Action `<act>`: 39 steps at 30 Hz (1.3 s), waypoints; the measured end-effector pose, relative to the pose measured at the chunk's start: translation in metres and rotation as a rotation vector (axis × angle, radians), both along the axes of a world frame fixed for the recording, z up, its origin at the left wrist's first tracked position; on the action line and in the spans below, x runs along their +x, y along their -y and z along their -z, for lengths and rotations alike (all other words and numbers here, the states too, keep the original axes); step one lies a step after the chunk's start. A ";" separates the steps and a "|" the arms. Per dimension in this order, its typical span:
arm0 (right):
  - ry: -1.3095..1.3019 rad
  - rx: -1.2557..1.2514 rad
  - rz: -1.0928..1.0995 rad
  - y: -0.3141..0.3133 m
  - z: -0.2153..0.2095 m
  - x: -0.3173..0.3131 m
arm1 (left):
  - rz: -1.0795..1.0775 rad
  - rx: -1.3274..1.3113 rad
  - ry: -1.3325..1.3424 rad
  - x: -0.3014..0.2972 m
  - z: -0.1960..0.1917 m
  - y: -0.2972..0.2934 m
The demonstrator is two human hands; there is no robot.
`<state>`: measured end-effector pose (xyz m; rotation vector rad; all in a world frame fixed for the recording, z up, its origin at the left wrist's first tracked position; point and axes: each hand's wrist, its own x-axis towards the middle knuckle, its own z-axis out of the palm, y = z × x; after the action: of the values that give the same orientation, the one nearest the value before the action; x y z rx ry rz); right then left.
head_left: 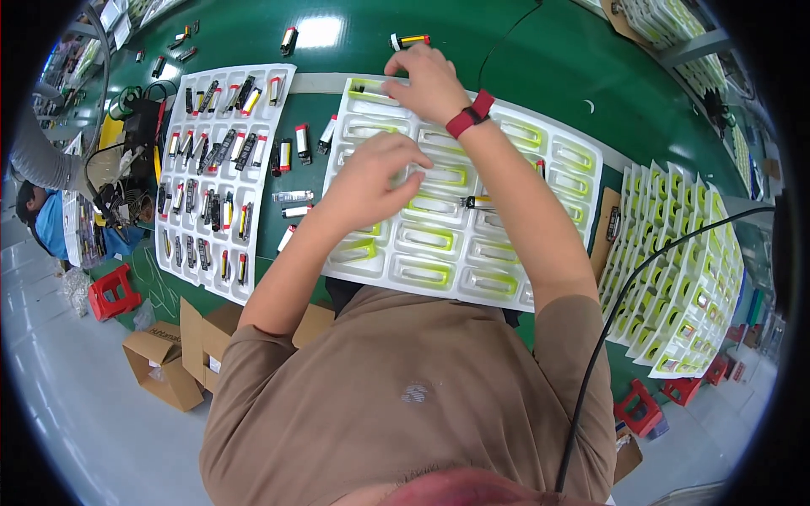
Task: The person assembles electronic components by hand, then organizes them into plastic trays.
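Note:
A white moulded tray with green-lined pockets lies on the green table in front of me. My left hand rests on its left middle part with the fingers curled down; whether it holds anything is hidden. My right hand, with a red wristband, reaches to the tray's far left corner, fingertips down on a pocket. One small yellow and black cylinder lies in a middle pocket. Most other pockets look empty.
A second white tray on the left holds several small cylinders, and more lie loose between the trays. A stack of trays stands at the right. A black cable crosses my right side. Cardboard boxes and red stools are on the floor.

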<state>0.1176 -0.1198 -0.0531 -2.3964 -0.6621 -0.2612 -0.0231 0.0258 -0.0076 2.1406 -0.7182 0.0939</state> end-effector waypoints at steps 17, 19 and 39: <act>0.258 -0.429 -0.010 0.078 -0.027 0.061 | -0.192 0.436 -0.017 0.041 0.013 -0.055; 0.109 -0.221 0.057 0.091 -0.035 0.052 | -0.159 0.429 -0.048 0.044 0.007 -0.057; -0.814 1.089 -0.092 0.079 -0.097 -0.106 | 0.029 -1.214 -0.993 -0.005 -0.013 -0.035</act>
<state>0.0116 -0.1989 0.0441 -1.2312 -0.1403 0.3259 -0.0280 0.0611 0.0058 0.7997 -0.0066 -0.4244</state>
